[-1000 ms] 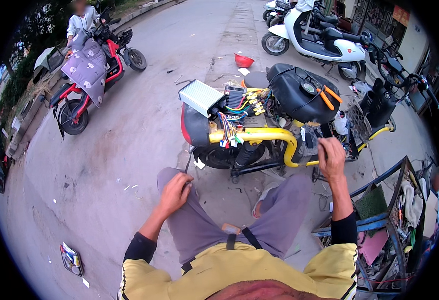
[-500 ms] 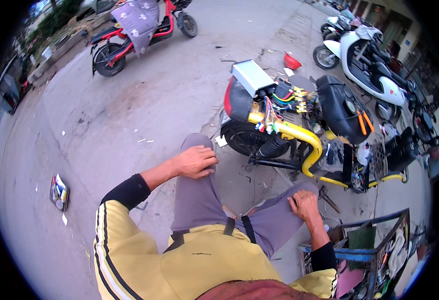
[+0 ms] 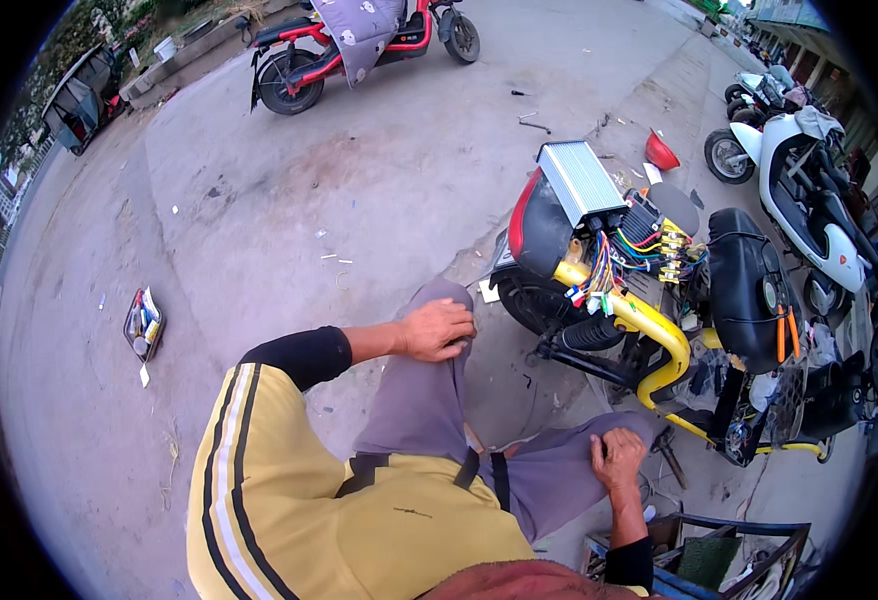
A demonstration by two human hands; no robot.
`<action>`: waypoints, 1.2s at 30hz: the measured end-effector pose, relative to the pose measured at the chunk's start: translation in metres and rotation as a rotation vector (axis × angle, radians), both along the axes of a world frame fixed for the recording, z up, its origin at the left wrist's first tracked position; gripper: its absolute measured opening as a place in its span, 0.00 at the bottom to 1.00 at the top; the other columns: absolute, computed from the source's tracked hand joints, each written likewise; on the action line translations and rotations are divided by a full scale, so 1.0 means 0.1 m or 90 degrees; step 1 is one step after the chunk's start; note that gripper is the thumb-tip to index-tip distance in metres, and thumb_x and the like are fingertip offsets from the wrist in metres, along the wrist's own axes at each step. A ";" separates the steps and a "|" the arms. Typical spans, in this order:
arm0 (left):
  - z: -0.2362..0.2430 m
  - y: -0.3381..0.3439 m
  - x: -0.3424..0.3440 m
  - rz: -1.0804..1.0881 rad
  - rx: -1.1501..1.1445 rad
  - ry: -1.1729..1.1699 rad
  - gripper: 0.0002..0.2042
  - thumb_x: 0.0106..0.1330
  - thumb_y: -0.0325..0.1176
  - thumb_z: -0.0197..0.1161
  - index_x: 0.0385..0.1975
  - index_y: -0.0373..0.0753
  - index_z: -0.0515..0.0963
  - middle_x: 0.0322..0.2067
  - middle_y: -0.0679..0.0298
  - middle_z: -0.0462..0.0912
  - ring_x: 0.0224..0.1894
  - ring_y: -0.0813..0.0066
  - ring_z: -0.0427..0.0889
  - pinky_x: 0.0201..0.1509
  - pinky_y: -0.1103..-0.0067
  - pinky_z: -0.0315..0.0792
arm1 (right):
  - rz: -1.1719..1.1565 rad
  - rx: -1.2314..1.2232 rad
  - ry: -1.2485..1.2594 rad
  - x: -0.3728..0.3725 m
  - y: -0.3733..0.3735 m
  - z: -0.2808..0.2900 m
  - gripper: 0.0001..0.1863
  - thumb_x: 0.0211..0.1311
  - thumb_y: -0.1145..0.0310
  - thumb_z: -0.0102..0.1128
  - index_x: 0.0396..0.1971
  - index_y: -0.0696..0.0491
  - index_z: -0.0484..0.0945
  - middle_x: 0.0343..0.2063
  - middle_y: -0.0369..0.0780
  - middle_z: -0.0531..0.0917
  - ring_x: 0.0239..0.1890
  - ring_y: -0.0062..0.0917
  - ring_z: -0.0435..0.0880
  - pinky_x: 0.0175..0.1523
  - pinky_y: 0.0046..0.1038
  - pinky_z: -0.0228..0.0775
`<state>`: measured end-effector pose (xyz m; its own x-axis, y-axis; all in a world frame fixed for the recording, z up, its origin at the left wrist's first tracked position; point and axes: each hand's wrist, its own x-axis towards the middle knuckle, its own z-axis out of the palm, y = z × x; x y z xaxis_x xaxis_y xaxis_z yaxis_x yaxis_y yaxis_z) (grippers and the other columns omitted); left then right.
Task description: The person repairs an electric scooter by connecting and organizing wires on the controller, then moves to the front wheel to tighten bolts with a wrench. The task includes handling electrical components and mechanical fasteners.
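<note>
My left hand [image 3: 439, 330] lies on my left knee, its fingers bent loosely over the edge of the knee with nothing in them. On my right knee rests my right hand [image 3: 619, 460], its fingers slightly curled and the thumb apart. In front, to the right, stands a partly stripped electric scooter with a yellow frame [image 3: 665, 335]. A silver finned metal box [image 3: 581, 180] sits on its rear end. Bundled coloured wires with plugs [image 3: 596, 280] hang beneath that box. Neither hand touches the scooter.
Orange-handled pliers [image 3: 787, 335] lie against the black seat [image 3: 742, 275]. A hammer [image 3: 670, 458] is on the ground beside my right knee, near a metal-framed tool cart [image 3: 694, 520]. A small tray [image 3: 144, 325] lies to the left. Farther off are red [image 3: 304, 62] and white scooters [image 3: 843, 255].
The view has swung, so the yellow-framed scooter appears farther right and lower. The tool cart now sits closer to the lower edge. Both hands stay on my knees.
</note>
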<state>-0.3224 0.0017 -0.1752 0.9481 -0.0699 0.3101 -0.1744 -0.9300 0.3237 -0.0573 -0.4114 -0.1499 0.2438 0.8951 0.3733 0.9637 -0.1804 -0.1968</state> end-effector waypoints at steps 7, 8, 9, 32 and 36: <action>0.05 0.03 -0.01 -0.006 -0.004 0.008 0.12 0.62 0.36 0.64 0.43 0.42 0.78 0.37 0.61 0.73 0.45 0.62 0.75 0.48 0.65 0.67 | 0.025 -0.016 -0.001 0.07 0.00 -0.01 0.17 0.54 0.66 0.74 0.17 0.51 0.71 0.20 0.41 0.74 0.26 0.39 0.77 0.33 0.40 0.66; 0.04 0.04 0.00 -0.008 -0.003 0.007 0.12 0.62 0.37 0.64 0.43 0.42 0.78 0.37 0.61 0.73 0.45 0.61 0.75 0.48 0.65 0.67 | 0.025 -0.028 -0.007 0.08 0.00 -0.01 0.17 0.55 0.66 0.74 0.17 0.51 0.71 0.20 0.41 0.74 0.26 0.39 0.77 0.34 0.40 0.66; 0.02 0.04 0.00 -0.008 0.000 0.013 0.12 0.62 0.37 0.64 0.43 0.42 0.78 0.37 0.61 0.73 0.44 0.61 0.75 0.48 0.65 0.67 | 0.027 -0.038 -0.008 0.08 -0.02 -0.04 0.18 0.55 0.65 0.73 0.17 0.51 0.70 0.20 0.41 0.74 0.26 0.40 0.77 0.34 0.40 0.66; 0.27 0.51 -0.14 -0.133 -0.131 0.120 0.14 0.59 0.42 0.60 0.41 0.44 0.78 0.35 0.65 0.70 0.37 0.67 0.71 0.39 0.69 0.59 | 0.146 -0.174 0.157 0.63 -0.05 -0.27 0.21 0.56 0.67 0.69 0.13 0.49 0.63 0.14 0.41 0.65 0.18 0.41 0.70 0.26 0.43 0.58; 0.45 0.50 -0.30 -0.108 -0.189 0.173 0.13 0.57 0.41 0.62 0.38 0.44 0.75 0.35 0.62 0.68 0.40 0.63 0.71 0.41 0.67 0.60 | 0.132 -0.241 0.326 0.64 0.46 0.22 0.21 0.57 0.66 0.69 0.14 0.49 0.65 0.15 0.43 0.68 0.20 0.43 0.72 0.26 0.45 0.60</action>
